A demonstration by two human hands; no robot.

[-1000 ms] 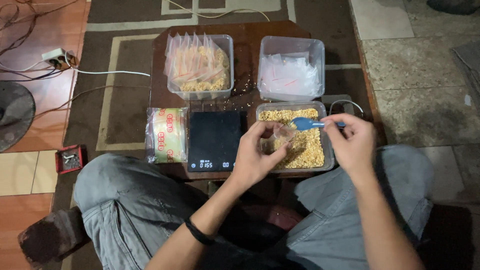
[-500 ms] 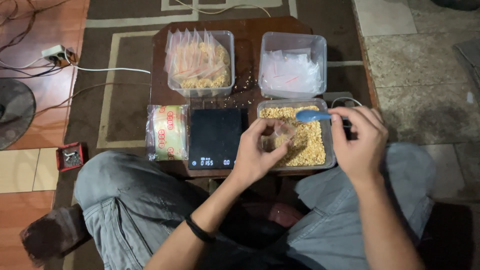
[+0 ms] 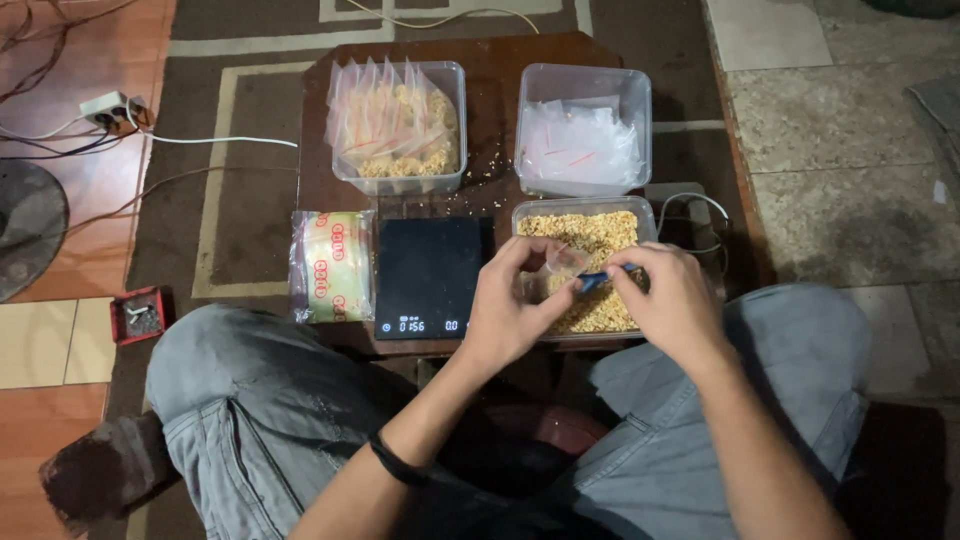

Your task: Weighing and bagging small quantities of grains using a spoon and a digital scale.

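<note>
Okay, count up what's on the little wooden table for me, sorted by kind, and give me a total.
Clear plastic tubs: 3 (filled bags, empty bags, loose grain)
Black digital scale: 1
Wrapped yellow roll pack: 1
Blue spoon, in the right hand: 1
Small clear bag, in the left hand: 1
Total: 7

Blue spoon (image 3: 592,281) mostly hidden by right hand (image 3: 672,300), scale (image 3: 432,276) digits too small, fan (image 3: 28,228) cut off at left edge
</note>
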